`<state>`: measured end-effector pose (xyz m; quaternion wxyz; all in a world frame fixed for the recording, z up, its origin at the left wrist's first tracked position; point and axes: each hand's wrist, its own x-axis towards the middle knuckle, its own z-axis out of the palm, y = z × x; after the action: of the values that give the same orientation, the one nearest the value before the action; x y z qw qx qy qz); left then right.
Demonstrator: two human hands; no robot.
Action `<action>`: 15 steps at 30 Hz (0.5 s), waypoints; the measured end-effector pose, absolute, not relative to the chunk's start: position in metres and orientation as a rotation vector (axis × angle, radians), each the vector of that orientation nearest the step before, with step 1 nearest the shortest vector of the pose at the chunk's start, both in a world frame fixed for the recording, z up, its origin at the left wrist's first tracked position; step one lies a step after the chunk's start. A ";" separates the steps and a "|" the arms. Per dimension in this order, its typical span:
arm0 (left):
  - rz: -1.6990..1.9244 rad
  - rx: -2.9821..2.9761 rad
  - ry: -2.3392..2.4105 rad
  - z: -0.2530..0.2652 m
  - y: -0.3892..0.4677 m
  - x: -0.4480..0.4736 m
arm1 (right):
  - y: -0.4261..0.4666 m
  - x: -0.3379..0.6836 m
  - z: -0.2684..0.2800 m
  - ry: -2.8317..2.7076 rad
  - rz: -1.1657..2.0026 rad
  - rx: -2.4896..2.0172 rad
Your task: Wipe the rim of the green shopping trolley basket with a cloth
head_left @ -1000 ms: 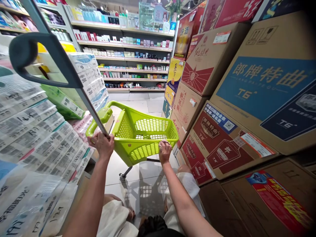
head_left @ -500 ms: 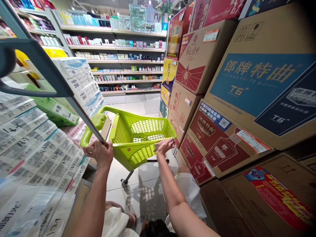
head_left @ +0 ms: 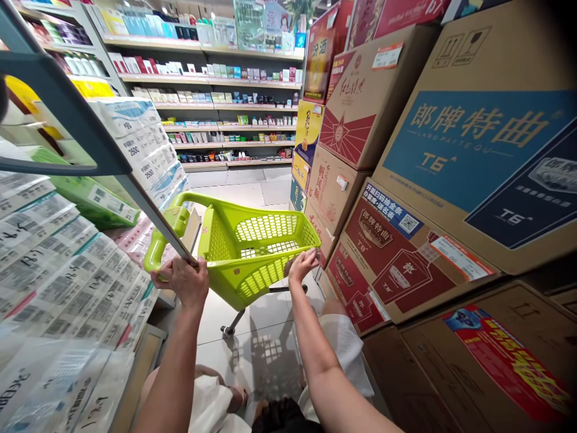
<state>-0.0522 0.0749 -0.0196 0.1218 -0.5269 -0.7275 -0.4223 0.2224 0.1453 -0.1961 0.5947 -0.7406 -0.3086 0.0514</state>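
A lime-green shopping cart point(head_left: 256, 279) with perforated sides stands on the tiled floor in front of me, its basket bare inside. My left hand point(head_left: 184, 279) is closed at the cart's near left corner, where the lower end of a grey metal pole point(head_left: 155, 213) meets it. That pole slants up to a dark grey loop handle point(head_left: 58, 114) at the upper left. On the right, my right hand point(head_left: 303, 264) has its fingers curled against the cart's near rim by the front corner. Part of its grip is hidden behind the hand.
Stacked liquor cartons point(head_left: 387, 252) form a wall close on the right. Packs of tissue paper point(head_left: 67, 258) are piled on the left. Across the far end stand shelves point(head_left: 175, 105) of small boxed goods and bottles. Pale floor tiles point(head_left: 252, 180) run between them.
My right hand's fingers have gone from stretched out to curled in at the cart's rim. The left hand keeps its hold. My view has shifted slightly.
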 end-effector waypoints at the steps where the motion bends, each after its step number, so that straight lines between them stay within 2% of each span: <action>1: -1.236 -1.545 -2.134 -0.019 0.075 -0.052 | 0.147 0.219 -0.197 -0.644 0.137 -1.728; 7: -1.224 -1.579 -2.174 -0.018 0.071 -0.049 | 0.147 0.216 -0.208 -0.599 0.187 -1.700; 15: -1.200 -1.536 -2.171 -0.019 0.067 -0.040 | 0.140 0.264 -0.218 -0.900 -0.030 -1.791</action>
<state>-0.0405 0.0669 -0.0195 0.1118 -0.5232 -0.7394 -0.4088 0.2645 0.1399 -0.2175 0.5384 -0.7529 -0.3783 -0.0124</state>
